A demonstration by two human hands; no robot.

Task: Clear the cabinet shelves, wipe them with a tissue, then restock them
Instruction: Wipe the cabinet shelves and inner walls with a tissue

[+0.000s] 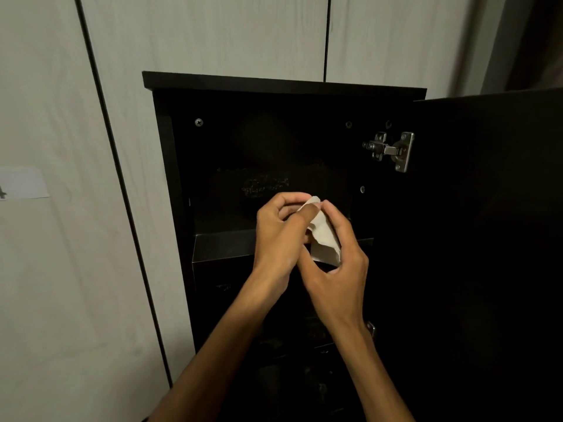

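Pale wood-grain wardrobe panels [213,35] filled the background, split by thin dark vertical seams [122,166]. A small white paper label [23,182] was stuck to the left panel. Brownish curtain fabric [530,41] hung at right. Light was dim.

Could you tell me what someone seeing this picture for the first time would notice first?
Probably the pale tissue, held at the picture's centre between the left hand and right hand, bright against the black cabinet. Next, the shiny metal hinge at upper right, where the open door swings out.
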